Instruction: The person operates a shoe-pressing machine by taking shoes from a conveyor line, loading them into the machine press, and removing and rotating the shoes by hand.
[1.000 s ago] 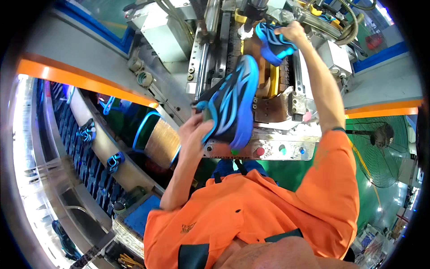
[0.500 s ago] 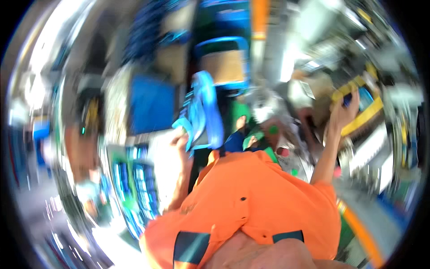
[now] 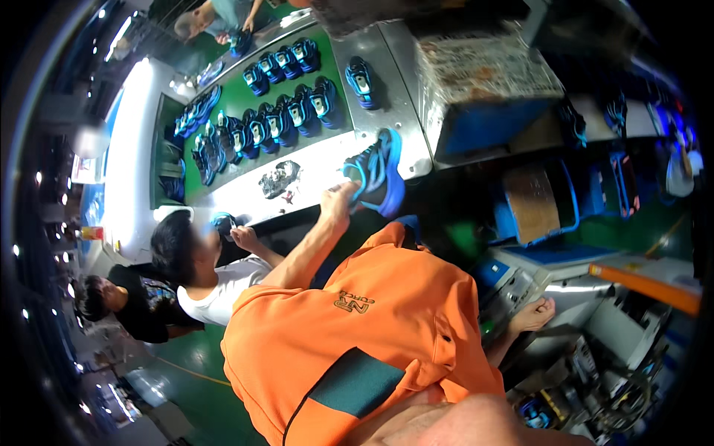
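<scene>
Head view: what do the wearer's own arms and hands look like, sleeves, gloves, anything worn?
Both hands are bare, no gloves: left hand, right hand. No watch, band or ring shows. The forearms are uncovered. The bright orange short-sleeved work shirt ends above the elbows; it carries a small dark printed mark on the chest and a dark teal rectangular panel lower down.

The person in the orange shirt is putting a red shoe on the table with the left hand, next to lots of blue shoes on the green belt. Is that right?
Not quite: the shoe is blue and black, not red. The head view shows the left hand holding it at the edge of the table, near the rows of blue shoes on the green belt. The rest is right.
</scene>
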`<state>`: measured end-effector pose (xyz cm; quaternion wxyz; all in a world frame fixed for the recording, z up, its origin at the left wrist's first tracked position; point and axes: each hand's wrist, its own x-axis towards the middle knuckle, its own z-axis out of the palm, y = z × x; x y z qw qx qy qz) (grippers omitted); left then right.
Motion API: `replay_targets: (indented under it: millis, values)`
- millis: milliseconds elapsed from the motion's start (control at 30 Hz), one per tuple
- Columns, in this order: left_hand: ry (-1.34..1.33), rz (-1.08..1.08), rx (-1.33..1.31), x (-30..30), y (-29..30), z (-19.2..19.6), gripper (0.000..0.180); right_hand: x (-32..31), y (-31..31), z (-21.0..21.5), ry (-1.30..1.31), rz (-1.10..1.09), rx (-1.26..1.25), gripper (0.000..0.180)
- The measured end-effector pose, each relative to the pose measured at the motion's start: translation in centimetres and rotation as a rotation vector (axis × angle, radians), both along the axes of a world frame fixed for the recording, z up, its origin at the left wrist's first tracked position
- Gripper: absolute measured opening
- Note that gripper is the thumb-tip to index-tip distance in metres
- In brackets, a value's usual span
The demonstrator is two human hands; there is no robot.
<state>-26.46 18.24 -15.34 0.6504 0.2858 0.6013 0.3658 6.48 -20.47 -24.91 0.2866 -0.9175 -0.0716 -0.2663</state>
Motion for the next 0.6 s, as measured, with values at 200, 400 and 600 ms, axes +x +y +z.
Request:
replay_targets:
  millis: [200,400,600]
  values:
    - [0.309,0.132,0.270,-2.0,17.7,-9.4,0.034,8.7,18.5,14.5,-0.099,0.525,0.272,0.012]
    - [0.748,0.065,0.680,0.8,29.6,-17.4,0.037,9.1,41.1,33.4,-0.349,0.887,0.156,0.011]
    - [0.874,-0.251,0.596,3.4,32.1,-19.6,0.041,14.7,62.2,43.4,-0.554,1.006,-0.222,0.031]
